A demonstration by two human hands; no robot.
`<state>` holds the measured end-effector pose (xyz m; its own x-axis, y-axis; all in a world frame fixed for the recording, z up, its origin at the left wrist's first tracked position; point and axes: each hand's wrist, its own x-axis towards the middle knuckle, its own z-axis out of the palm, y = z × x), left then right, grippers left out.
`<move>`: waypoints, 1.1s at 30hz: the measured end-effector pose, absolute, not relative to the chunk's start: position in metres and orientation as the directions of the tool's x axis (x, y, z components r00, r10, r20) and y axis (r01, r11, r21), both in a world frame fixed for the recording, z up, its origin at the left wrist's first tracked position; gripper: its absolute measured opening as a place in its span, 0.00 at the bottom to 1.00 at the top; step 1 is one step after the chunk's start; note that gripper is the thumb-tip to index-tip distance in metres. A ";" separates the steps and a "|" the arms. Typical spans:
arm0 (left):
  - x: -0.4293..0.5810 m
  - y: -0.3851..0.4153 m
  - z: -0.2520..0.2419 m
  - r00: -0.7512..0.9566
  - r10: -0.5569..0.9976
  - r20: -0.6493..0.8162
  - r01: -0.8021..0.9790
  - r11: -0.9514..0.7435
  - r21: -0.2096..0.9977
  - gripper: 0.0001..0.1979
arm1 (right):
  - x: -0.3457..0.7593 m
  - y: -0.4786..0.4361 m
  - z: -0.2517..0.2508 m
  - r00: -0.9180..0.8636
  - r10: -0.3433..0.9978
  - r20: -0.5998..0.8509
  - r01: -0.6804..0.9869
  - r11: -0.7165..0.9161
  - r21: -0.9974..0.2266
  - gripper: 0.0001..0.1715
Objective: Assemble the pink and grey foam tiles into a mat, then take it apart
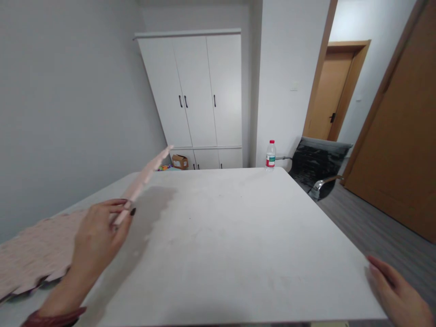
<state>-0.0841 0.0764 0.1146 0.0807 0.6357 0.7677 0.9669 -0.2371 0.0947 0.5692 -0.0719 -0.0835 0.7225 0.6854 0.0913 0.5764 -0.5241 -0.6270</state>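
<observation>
Far left of the table (238, 236), a pink foam mat (30, 254) lay flat with its jigsaw-tooth edge hanging around the near left corner. It looked like those interlocking play mat tiles.

Just right of that, the left hand (97, 236) had its fingers pinched on the near end of a thin pink foam strip (145, 179), thumb on top and fingers curled under. The strip was tipped up off the table, angled toward the far right, with its far tip in the air in front of the white wardrobe (200, 91). It cast a soft shadow on the tabletop under it.

My take on handling: the strip looked very light, kind of bendy, and not slippery at all, since foam grips well. Held at one end, it would likely flop or wobble, so taking it nearer the middle would keep it steadier. Nothing fragile about it, though the little teeth could tear if yanked.

Farther right, a water bottle (270, 155) stood at the far edge of the table, with a black office chair (316, 168) beyond it and wooden doors behind.

At the near right corner, the right hand (395, 290) rested on the table edge, fingers spread flat and loose, holding nothing.
</observation>
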 end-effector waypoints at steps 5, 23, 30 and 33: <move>0.041 0.060 0.110 0.338 0.530 0.778 0.753 -0.648 0.114 0.04 | 0.559 -0.081 -0.069 0.735 0.654 0.177 0.543 -0.413 -0.732 0.34; 0.209 0.002 -0.034 0.887 0.056 0.459 0.161 -0.968 -0.194 0.14 | 0.556 -0.095 -0.074 0.542 0.809 0.228 0.650 -0.232 -0.724 0.31; 0.200 0.001 -0.009 0.909 0.345 0.234 0.302 -0.932 0.203 0.14 | 0.545 -0.078 -0.082 0.369 0.860 0.354 0.872 -0.188 -0.453 0.30; 0.200 -0.001 -0.001 0.910 0.379 0.167 0.311 -0.892 0.327 0.14 | 0.544 -0.078 -0.080 0.390 0.864 0.318 0.862 -0.221 -0.456 0.29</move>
